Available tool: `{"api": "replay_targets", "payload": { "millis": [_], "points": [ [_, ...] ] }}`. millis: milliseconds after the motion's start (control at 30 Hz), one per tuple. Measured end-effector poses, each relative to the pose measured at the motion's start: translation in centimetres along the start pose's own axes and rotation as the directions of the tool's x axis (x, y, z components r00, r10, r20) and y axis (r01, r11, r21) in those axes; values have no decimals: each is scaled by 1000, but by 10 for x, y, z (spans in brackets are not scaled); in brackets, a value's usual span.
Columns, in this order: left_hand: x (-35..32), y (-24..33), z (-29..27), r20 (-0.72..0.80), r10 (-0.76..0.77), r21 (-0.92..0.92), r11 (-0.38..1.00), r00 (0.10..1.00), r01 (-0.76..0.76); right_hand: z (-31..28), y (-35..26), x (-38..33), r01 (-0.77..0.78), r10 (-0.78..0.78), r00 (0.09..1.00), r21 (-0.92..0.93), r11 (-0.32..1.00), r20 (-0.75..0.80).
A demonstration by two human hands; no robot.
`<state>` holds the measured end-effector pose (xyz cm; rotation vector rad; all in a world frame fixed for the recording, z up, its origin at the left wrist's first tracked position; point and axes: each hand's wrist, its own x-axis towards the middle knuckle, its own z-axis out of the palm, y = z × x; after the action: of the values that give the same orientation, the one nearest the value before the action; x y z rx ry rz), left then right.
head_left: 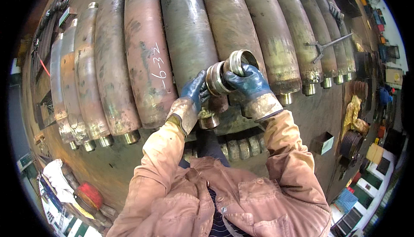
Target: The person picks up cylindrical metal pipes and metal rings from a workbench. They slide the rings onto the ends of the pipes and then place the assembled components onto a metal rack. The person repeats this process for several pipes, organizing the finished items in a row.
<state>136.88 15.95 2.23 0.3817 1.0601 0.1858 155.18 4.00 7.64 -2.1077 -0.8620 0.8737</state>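
Two shiny metal rings are held up over the ends of large rollers, close together. My left hand (195, 89), in a dark blue glove with a dirty pale cuff, is closed against the left side of one metal ring (217, 80). My right hand (249, 81), gloved the same way, grips the other metal ring (238, 61), which sits higher and to the right, its open bore showing. The rings overlap in view, and I cannot tell whether they touch. Behind them lies a thick grey roller (185, 26) with a bright metal stub at its near end.
Several rollers lie side by side, a reddish one (146, 60) bearing chalk marks. A T-shaped metal tool (320, 47) rests on the right-hand rollers. Several stacked rings (244, 148) lie below my hands. An open metal box (323, 143) and a red round object (89, 194) are lower down.
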Motion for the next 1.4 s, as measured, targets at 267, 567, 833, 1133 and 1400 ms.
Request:
{"api": "replay_targets", "payload": {
  "millis": [267,567,833,1133,1400],
  "points": [
    [0,5,6,142,4,-33,999,990,1,-12,57,60,-234,187,941,143,962,281],
    [-56,-26,14,434,51,53,995,900,-82,-46,143,35,-429,8,734,454,781,679],
    [-135,16,-34,549,95,102,979,830,-179,-9,13,-46,-387,129,595,142,911,793],
    [-210,95,-225,361,255,-18,964,897,-267,205,-158,-127,-315,-97,906,808,497,412],
    [-309,170,-406,131,457,-50,889,880,-455,366,-311,-139,-397,-185,801,736,549,570]
  ]
}}
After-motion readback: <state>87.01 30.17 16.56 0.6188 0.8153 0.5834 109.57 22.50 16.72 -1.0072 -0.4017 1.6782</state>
